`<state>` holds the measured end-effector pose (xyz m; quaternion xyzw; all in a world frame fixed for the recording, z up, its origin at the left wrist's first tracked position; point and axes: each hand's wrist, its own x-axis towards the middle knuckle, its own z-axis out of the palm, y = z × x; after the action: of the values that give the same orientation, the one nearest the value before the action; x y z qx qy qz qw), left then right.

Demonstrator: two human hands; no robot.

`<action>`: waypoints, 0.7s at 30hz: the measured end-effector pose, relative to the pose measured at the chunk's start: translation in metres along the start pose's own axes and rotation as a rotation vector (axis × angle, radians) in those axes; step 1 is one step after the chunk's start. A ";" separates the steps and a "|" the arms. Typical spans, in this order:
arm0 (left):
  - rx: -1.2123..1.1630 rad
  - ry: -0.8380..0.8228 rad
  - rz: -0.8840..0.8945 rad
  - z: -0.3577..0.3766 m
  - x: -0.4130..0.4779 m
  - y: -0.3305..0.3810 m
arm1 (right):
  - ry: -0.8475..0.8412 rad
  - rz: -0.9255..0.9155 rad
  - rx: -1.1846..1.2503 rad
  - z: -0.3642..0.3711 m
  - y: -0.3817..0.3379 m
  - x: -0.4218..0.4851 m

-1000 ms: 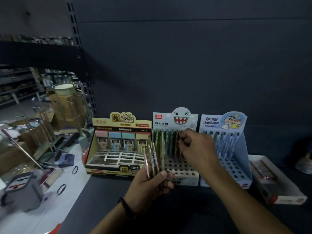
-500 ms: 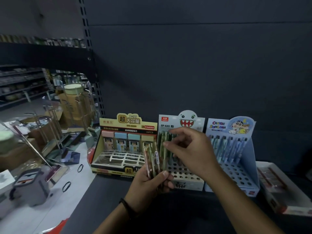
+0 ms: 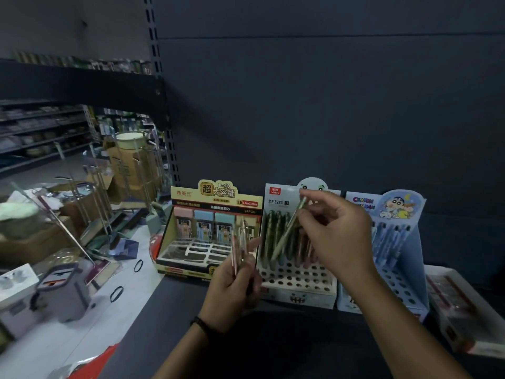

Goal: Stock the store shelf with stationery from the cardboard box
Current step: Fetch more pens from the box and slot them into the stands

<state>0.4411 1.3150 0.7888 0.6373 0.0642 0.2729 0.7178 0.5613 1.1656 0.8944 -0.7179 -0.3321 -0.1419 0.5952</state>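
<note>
The right hand [image 3: 336,233] pinches a single green pen [image 3: 287,231] between thumb and fingertips. It holds the pen tilted, tip down and to the left, in front of the white display stand [image 3: 300,295]. That stand sits on the dark shelf [image 3: 273,346], and its back rows already carry upright green and pink pens [image 3: 270,236], while the front holes are bare. The left hand [image 3: 232,289] is curled around a small bundle of pens [image 3: 239,247], held upright just left of the white stand and in front of the yellow display box [image 3: 191,242]. A blue display stand [image 3: 404,269] with a cartoon header stands just right of the white one, and a flat box [image 3: 464,332] lies further right. On the floor to the left are wire racks [image 3: 90,203] and a brown carton [image 3: 128,170].
</note>
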 end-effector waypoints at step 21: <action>-0.216 0.068 -0.006 -0.006 0.004 0.008 | -0.127 -0.101 -0.250 0.039 0.018 -0.017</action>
<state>0.4396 1.3224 0.7960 0.5465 0.0604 0.2977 0.7804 0.5528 1.1960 0.8607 -0.7762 -0.3844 -0.1664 0.4712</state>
